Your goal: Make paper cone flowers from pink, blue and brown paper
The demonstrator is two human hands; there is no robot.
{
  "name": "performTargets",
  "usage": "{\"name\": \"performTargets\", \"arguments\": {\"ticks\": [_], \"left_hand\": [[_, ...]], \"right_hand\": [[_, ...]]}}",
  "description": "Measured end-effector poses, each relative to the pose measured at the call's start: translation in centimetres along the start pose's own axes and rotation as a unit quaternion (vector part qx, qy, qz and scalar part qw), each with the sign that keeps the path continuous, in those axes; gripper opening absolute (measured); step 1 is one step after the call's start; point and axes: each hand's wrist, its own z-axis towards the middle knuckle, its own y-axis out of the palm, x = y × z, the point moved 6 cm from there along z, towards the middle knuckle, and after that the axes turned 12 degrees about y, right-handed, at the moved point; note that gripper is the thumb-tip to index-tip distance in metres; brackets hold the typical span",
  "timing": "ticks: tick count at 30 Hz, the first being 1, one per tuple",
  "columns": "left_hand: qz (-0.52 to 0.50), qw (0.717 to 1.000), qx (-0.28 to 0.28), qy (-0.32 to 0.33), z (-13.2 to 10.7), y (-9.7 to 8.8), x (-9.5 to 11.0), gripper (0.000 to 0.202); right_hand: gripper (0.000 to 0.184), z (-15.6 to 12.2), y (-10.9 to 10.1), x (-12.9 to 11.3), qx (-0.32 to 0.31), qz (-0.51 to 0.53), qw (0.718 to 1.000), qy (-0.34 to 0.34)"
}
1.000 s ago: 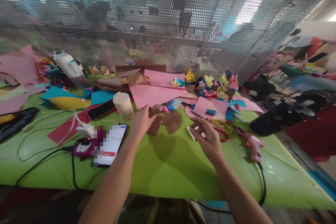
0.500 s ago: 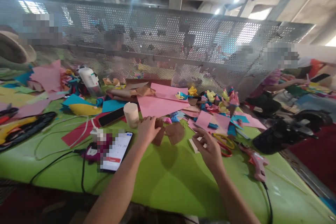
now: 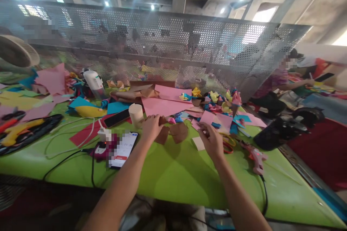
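My left hand (image 3: 152,128) is beside a cream paper roll (image 3: 136,114) that stands upright. Its fingers are closed, with a bit of brown paper (image 3: 162,120) showing at thumb and forefinger. Just below lies one cut brown paper piece (image 3: 162,135), and another, rounded brown piece (image 3: 179,132) lies to its right. My right hand (image 3: 213,141) hovers with bent fingers apart, near a small cream paper square (image 3: 198,143) and pink paper (image 3: 206,118). Nothing shows clearly in it. Scissors (image 3: 229,144) with red and yellow handles are partly hidden behind this hand.
A pink glue gun (image 3: 256,157) lies at right on the green table (image 3: 179,177), near a black container (image 3: 279,133). At left are a lit phone (image 3: 124,149), a purple power strip (image 3: 104,148) and cables. Coloured paper heaps and a perforated metal screen (image 3: 162,50) stand behind.
The view has shifted slightly. My right hand has moved forward and off the cream square, which now shows more fully. My left hand stays by the brown paper and the roll.
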Motion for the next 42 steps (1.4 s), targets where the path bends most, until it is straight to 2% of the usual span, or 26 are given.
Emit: {"name": "performTargets", "arguments": {"ticks": [9,16,24,28,32,35,37,39,42], "left_hand": [[0.005,1.0,-0.005,-0.001,0.1,-0.1,0.2,0.038],[0.002,1.0,-0.003,-0.005,-0.1,0.3,0.3,0.043],[-0.025,0.999,-0.008,0.025,-0.4,0.2,0.0,0.057],[-0.044,0.998,-0.011,0.036,-0.5,-0.6,0.1,0.05],[-0.064,0.996,-0.016,0.062,-1.0,-1.6,1.7,0.033],[-0.096,0.988,-0.047,0.11,-1.4,-1.2,3.6,0.023],[-0.105,0.983,-0.064,0.135,-1.7,-0.7,4.8,0.02],[-0.108,0.979,-0.079,0.155,-2.2,0.0,5.8,0.021],[-0.116,0.971,-0.093,0.186,-3.7,0.4,7.0,0.024]], "right_hand": [[0.03,-0.1,0.6,-0.5,-0.013,-0.034,0.999,-0.02],[0.03,-0.2,0.4,-0.4,0.003,-0.049,0.998,-0.027],[0.031,-0.5,0.0,0.0,0.008,-0.061,0.998,-0.009],[0.031,-0.7,0.1,0.4,0.009,-0.068,0.998,-0.003],[0.031,-1.0,0.3,-0.1,0.0,-0.075,0.997,-0.001],[0.03,-0.5,1.6,-1.6,-0.085,-0.091,0.992,-0.027],[0.031,0.4,3.1,-3.0,-0.141,-0.14,0.978,-0.067],[0.035,2.0,4.9,-4.2,-0.159,-0.208,0.959,-0.111],[0.041,4.8,8.2,-5.3,-0.152,-0.315,0.922,-0.167]]}}
